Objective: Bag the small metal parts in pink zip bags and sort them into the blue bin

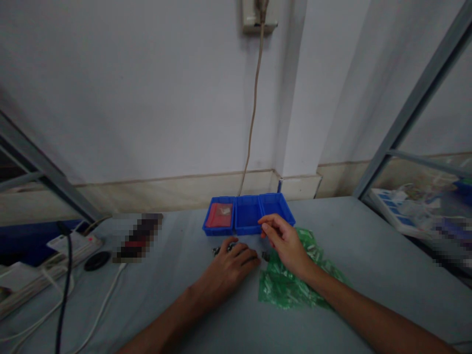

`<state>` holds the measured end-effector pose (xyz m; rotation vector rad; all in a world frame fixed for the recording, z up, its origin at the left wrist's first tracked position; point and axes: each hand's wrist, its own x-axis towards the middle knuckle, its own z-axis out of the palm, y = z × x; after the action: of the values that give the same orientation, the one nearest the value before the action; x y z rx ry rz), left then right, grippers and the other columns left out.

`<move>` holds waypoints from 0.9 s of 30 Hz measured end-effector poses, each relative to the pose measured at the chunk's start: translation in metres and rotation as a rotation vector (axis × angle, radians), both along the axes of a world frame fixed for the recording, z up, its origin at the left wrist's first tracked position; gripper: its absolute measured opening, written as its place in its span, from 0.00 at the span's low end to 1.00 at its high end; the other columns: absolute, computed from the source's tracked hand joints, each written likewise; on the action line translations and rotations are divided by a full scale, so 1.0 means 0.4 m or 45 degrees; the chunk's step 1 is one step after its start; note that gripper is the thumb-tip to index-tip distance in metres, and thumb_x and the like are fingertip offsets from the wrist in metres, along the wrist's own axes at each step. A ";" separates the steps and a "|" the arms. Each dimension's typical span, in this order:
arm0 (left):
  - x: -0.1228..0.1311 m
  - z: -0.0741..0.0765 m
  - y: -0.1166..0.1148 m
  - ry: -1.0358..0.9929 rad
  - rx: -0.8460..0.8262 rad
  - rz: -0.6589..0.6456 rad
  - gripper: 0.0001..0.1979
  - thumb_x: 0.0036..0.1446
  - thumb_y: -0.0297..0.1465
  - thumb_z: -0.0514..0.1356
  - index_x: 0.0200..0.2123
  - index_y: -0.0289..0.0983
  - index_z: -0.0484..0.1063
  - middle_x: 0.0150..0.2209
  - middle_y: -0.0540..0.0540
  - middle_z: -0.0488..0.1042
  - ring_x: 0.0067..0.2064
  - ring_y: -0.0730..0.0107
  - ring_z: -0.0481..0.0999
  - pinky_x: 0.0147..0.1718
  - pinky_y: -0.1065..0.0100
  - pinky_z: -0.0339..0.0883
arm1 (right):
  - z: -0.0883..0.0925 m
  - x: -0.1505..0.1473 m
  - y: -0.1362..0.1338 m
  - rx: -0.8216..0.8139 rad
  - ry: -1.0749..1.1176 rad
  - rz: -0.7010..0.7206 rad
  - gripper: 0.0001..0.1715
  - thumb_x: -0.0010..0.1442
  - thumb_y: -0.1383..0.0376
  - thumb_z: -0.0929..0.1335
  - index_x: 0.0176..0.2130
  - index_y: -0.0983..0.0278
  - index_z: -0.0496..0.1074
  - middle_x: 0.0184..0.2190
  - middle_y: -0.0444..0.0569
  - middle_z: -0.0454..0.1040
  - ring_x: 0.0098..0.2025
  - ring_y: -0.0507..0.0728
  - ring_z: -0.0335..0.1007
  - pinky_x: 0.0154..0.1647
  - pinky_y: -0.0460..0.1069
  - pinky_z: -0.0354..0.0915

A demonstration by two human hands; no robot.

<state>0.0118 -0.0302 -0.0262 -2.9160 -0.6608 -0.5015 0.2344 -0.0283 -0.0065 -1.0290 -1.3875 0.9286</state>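
Observation:
My left hand (236, 260) rests palm down on the table, fingers stretched and slightly apart, over and beside a few small dark, shiny pieces (216, 251). Another small dark piece (265, 255) lies between my two hands. My right hand (283, 242) is raised at the front of a blue three-compartment tray (248, 230), thumb and fingers pinched together; whatever they hold is too small to make out. In the tray's left compartment is a red packet (217, 216) with a small pale patch on it. Crumpled green plastic wrap (280, 285) lies under my right wrist and forearm.
To the left are a blurred-out phone-like object (138, 238), a black ring-shaped item (97, 261), a power strip (84, 248) and loose cables (105, 309). A white tray with plastic bags (401, 211) stands right. A cord (254, 108) hangs down the wall behind.

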 end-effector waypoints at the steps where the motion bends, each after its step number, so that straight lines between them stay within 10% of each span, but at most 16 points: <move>1: 0.000 0.001 -0.001 -0.014 0.017 -0.005 0.11 0.78 0.29 0.55 0.56 0.41 0.75 0.54 0.45 0.81 0.55 0.56 0.75 0.64 0.45 0.54 | 0.001 0.000 0.001 0.001 0.001 -0.004 0.17 0.71 0.50 0.69 0.47 0.60 0.76 0.31 0.45 0.74 0.29 0.56 0.67 0.28 0.49 0.59; 15: -0.002 -0.003 0.013 -0.103 0.064 0.046 0.12 0.79 0.28 0.51 0.49 0.37 0.75 0.48 0.45 0.82 0.54 0.57 0.76 0.65 0.47 0.54 | 0.011 0.005 0.006 -0.020 0.049 -0.006 0.18 0.71 0.49 0.69 0.47 0.60 0.76 0.29 0.44 0.73 0.25 0.54 0.61 0.24 0.48 0.54; 27: 0.002 -0.004 0.008 0.060 0.038 -0.039 0.21 0.80 0.31 0.49 0.70 0.44 0.65 0.68 0.48 0.73 0.69 0.56 0.65 0.72 0.47 0.45 | 0.009 0.007 0.011 -0.008 0.060 -0.039 0.17 0.70 0.50 0.69 0.46 0.60 0.76 0.30 0.44 0.74 0.26 0.55 0.64 0.25 0.49 0.56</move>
<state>0.0127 -0.0269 -0.0277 -2.9045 -0.5981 -0.4408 0.2371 -0.0240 -0.0029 -1.0246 -1.3271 0.9295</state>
